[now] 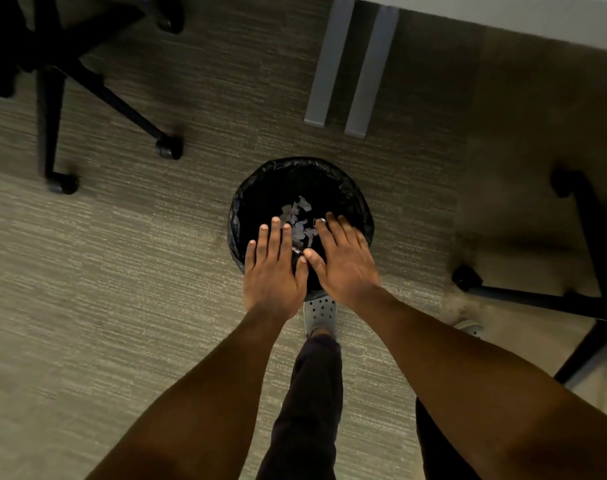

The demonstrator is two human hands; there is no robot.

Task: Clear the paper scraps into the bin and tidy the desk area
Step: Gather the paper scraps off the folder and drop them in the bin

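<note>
A round bin (260, 181) with a black liner stands on the carpet in the middle of the view. Several white paper scraps (296, 220) lie inside it. My left hand (272, 271) hovers palm down over the bin's near rim, fingers straight and slightly apart, holding nothing. My right hand (343, 258) hovers beside it over the bin's right half, also flat with fingers spread and nothing in it. The two thumbs almost touch. A ring shows on a finger of my right hand.
A black office chair base (97, 88) with castors stands at the upper left, another chair base (586, 271) at the right. Grey desk legs (350, 67) and the white desk edge (537, 15) are at the top. My foot in a grey clog (321, 311) touches the bin.
</note>
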